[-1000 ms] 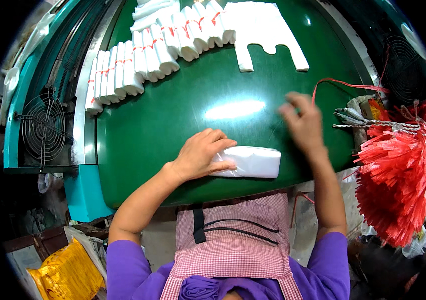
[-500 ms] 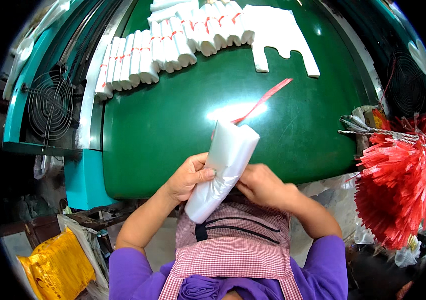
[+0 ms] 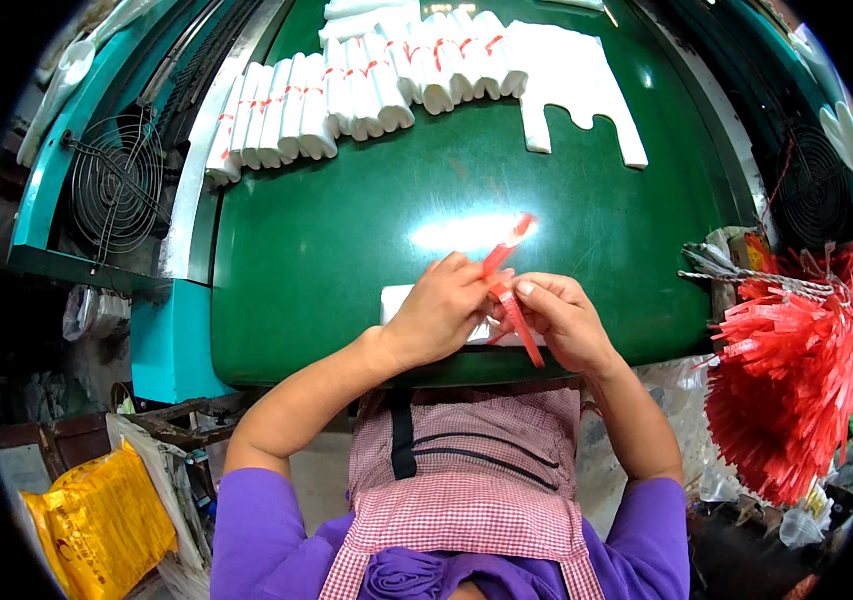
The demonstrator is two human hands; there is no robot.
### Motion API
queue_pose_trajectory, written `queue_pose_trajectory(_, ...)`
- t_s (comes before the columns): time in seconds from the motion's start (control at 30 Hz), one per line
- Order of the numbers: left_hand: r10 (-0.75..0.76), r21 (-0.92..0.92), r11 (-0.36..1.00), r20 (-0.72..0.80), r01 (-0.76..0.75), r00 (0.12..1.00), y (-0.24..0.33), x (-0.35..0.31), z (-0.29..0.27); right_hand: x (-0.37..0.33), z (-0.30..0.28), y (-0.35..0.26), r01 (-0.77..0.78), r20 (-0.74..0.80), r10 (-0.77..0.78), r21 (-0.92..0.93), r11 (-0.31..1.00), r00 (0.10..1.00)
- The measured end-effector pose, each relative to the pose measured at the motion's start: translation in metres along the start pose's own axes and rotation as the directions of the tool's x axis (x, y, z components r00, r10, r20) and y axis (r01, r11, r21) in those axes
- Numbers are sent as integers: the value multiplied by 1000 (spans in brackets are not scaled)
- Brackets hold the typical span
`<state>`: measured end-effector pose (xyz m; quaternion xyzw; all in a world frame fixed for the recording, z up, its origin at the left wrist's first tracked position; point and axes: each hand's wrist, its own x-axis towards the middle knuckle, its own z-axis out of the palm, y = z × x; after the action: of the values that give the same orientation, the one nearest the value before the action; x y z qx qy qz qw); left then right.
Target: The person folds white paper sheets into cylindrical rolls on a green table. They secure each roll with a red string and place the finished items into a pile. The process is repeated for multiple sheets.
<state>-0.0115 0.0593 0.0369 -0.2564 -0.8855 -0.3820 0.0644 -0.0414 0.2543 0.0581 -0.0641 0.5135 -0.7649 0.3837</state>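
A folded bundle of white plastic bags (image 3: 395, 299) lies crosswise near the front edge of the green table, mostly covered by my hands. Around its middle runs a red plastic strip (image 3: 518, 322), one end pointing up and away, the other hanging toward me. My left hand (image 3: 443, 305) rests over the bundle with its fingers pinched on the strip. From the right, my right hand (image 3: 559, 312) holds the strip between thumb and fingers, close to the left fingertips. Exactly how the strip crosses under the fingers is hidden.
Several tied white rolls (image 3: 316, 100) stand in a row across the far side of the green table (image 3: 296, 250). Beside them lies a flat stack of handled bags (image 3: 586, 85). A bunch of red strips (image 3: 786, 390) hangs at the right; a yellow package (image 3: 106, 525) sits lower left.
The bundle has gone from upright in my left hand to lying on the table. Both hands have come together over it, now gripping the red strip.
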Motion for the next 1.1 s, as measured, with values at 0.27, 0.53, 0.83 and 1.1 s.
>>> queue_pose_trajectory(0.27, -465, -689, 591, 136, 420, 875, -26, -11, 2, -9, 17, 21, 410, 420, -491, -902, -135, 763)
queue_pose_trajectory(0.53, -347, -589, 728, 123, 350, 930, -25, -12, 2, 6, 7, -3, -32, -17, 27, -459, 888, 999)
queue_pose_trajectory(0.83, 366, 15, 930, -127, -367, 922, -17, -22, 5, 19, 3, 12, 208, 110, -183, -688, 696, 977)
queue_pose_trajectory(1.1, -146, 177, 970, -117, 165, 982, -84, 16, -33, -5, 26, 23, 475, 499, -180, -865, -160, 848)
